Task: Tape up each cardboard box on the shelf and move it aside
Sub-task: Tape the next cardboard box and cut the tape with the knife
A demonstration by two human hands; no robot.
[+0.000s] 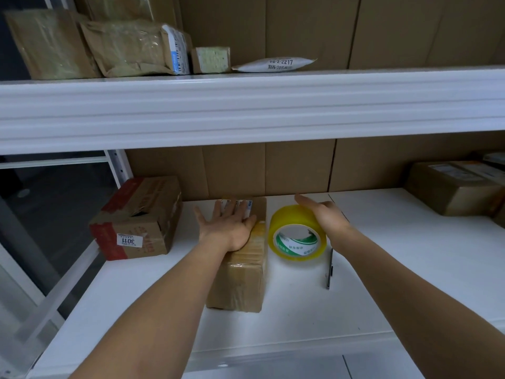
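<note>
Flat left grip (229, 227) on box (240, 280)

A long, narrow brown box (240, 272) lies flat on the white shelf (382, 283), its short end toward the front edge. Its flaps are closed, glossy clear tape runs along the top, and a white label sits at the far end. Just to its right a roll of yellow tape (297, 236) stands on edge, tilted, its white-and-green core facing forward. To the left, apart from the first, sits a squatter box (139, 218) with red tape on its edges, a torn opening in its top, and a white sticker reading 3011 upside down. Another taped brown box (453, 191) rests at the shelf's far right.
</note>
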